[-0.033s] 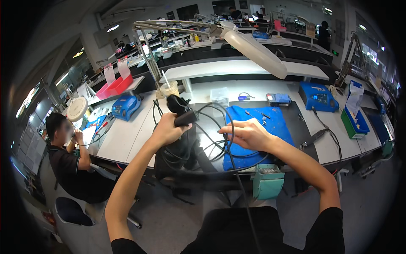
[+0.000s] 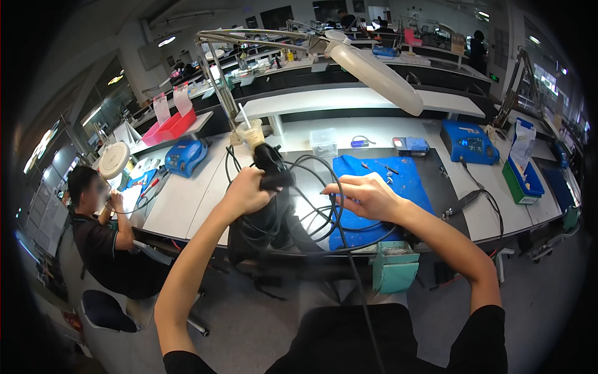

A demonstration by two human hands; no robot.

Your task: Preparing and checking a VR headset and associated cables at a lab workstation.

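My left hand (image 2: 245,194) is closed around a black strapped or jointed device (image 2: 274,173), whose exact kind I cannot make out. Thin black cable (image 2: 339,215) loops from it across the bench and hangs down in front of me. The fingers of my right hand (image 2: 369,196) are pinched together at this cable, above a blue mat (image 2: 412,187). Further coils lie below my left hand, on a dark bag-like bundle (image 2: 280,232) at the bench's front edge. Small metal parts (image 2: 390,177) rest on the mat.
A magnifier lamp (image 2: 377,78) reaches over the bench. Behind my left hand stands a cup with a straw (image 2: 250,132). A clear box (image 2: 323,142), a blue control unit (image 2: 468,143) and a handpiece (image 2: 461,204) lie around the mat. A person (image 2: 109,230) sits at left.
The black device in my left hand has turned and tipped slightly, so its cylindrical end points less toward the right. My right hand has barely moved.
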